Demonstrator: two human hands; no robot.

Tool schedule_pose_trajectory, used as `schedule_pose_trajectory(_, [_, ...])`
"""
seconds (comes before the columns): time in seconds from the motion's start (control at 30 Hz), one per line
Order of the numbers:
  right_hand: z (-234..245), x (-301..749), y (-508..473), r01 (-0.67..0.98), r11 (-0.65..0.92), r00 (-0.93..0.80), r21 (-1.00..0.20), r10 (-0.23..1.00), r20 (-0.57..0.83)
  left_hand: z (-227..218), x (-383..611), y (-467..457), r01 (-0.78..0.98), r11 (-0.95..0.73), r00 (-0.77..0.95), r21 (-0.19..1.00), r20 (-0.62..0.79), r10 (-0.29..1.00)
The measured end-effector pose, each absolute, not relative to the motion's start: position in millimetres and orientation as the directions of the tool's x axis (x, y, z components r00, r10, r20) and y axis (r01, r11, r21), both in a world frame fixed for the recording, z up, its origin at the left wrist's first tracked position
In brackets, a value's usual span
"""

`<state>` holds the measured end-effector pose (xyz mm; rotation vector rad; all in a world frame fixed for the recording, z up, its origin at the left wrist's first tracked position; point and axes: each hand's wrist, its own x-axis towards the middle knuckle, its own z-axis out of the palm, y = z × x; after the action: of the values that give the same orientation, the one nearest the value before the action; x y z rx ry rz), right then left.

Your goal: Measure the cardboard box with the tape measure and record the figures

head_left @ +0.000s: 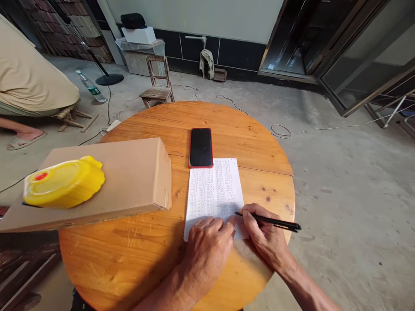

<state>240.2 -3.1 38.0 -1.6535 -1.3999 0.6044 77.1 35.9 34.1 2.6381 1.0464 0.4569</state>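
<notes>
A sheet of white paper [210, 190] covered in rows of small handwritten figures lies on the round wooden table [259, 168]. My right hand [267, 235] is closed around a black pen [280, 223], its tip touching or just above the sheet near the right edge. Across the lower part of the paper rests my left hand [210, 239], palm down with bent fingers, holding nothing. The undersides of its fingers are hidden. A phone [201, 147] with a dark screen and red case lies at the top edge of the paper.
On the table's left stands a cardboard box [132, 172] with a yellow plastic container [69, 179] on top. Beyond are a small wooden chair [157, 84], a plastic bottle [90, 85], a black stand base [109, 79] and loose cable [282, 131]. Another person sits at far left.
</notes>
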Motion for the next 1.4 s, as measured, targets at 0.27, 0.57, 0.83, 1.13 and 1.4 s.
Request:
schedule_pose_trajectory(0.27, [37.3,241.8,-6.2,0.568,0.015,0.266,-0.823,0.943,0.201,33.3,76.3,35.4,0.609,-0.708,0.688,0.357,0.207,0.696])
schedule_pose_trajectory(0.57, [37.3,241.6,-5.4,0.529,-0.044,0.328,-0.847,0.931,0.157,33.1,77.8,36.2,0.606,-0.711,0.685,0.357,0.221,0.694])
schedule_pose_trajectory(0.83, [38.9,241.5,-4.3,0.537,-0.04,0.297,-0.843,0.944,0.144,34.6,76.6,36.7,0.604,-0.71,0.687,0.361,0.216,0.694])
schedule_pose_trajectory(1.13, [37.0,239.6,-4.6,0.571,-0.043,0.3,-0.82,0.94,0.16,33.3,77.0,36.9,0.601,-0.712,0.685,0.364,0.223,0.693])
schedule_pose_trajectory(1.4, [39.8,240.3,-4.5,0.572,-0.032,0.285,-0.82,0.945,0.162,34.8,77.8,37.3,0.607,-0.709,0.683,0.36,0.219,0.697])
